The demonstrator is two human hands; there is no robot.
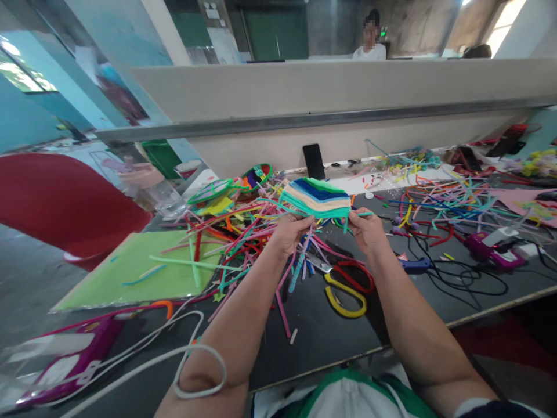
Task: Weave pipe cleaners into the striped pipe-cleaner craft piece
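Between my two hands is a striped pipe-cleaner panel [322, 200], with green, blue, cream and turquoise rows, raised above the table. My left hand [292, 232] pinches its lower left edge. At the lower right corner, my right hand [364, 229] grips the panel where a turquoise pipe cleaner sticks out. Under the hands lie scissors [347, 296] with one red and one yellow handle loop, blades pointing toward my left hand. A tangled heap of loose pipe cleaners [243, 238] spreads beneath and left of the panel.
A green sheet [130, 273] lies at left, near a purple power strip [82, 360] with white cables. Another purple power strip [494, 252] sits at right by black cords. A phone [314, 161] leans on the partition. A water bottle [161, 188] stands far left; a person [369, 52] is beyond.
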